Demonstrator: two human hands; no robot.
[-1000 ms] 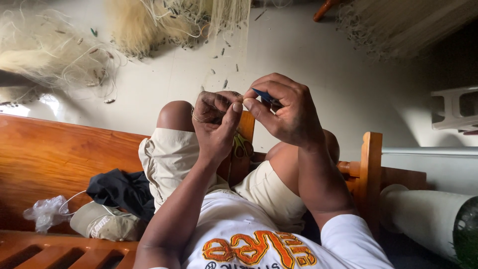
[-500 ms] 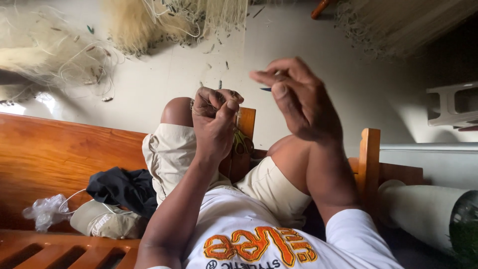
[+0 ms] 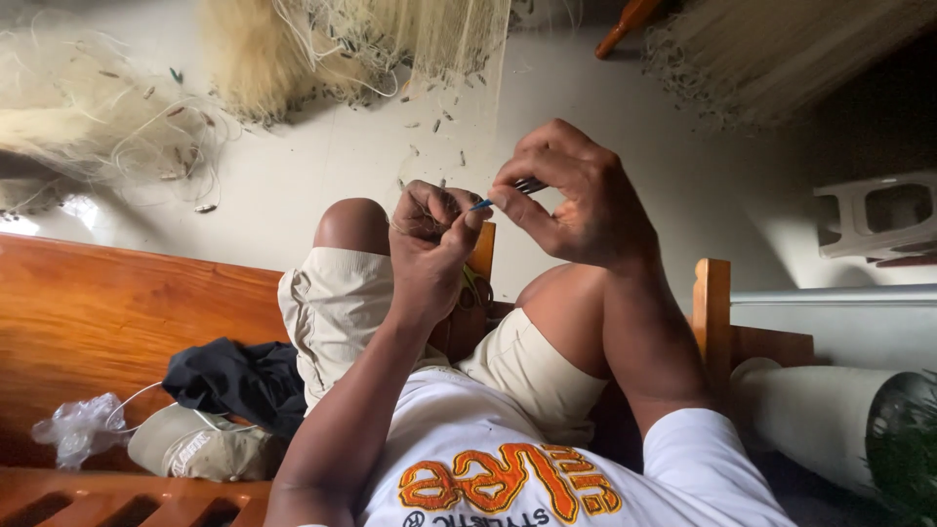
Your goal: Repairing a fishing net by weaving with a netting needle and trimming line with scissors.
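Two hands: right hand (image 3: pixel 576 200) pinches one blue needle (image 3: pixel 503 195), probably.

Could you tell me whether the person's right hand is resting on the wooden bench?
No, the right hand is raised above the knees, pinching a thin blue-tipped tool close to the left hand.

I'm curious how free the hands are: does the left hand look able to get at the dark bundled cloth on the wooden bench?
Probably yes. The left hand pinches fine netting now, but the dark bundled cloth lies uncovered on the wooden bench beside the left thigh, with nothing between.
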